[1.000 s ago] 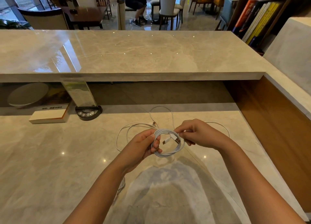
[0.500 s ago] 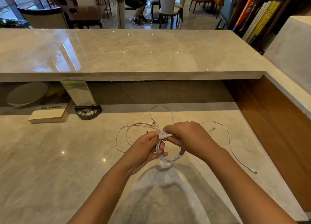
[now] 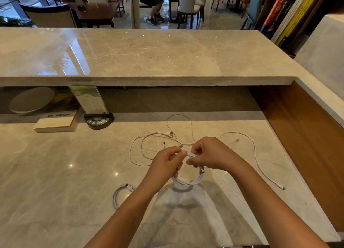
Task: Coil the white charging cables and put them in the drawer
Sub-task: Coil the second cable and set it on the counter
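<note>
Two hands meet at the middle of the frame. The left hand holds the white cable coil above the desk, and the right hand now pinches its end on top, where before it pulled the end through. This coil looks almost tied.

Left hand and right hand meet fingertip to fingertip, fingers curled, pinching.
</note>
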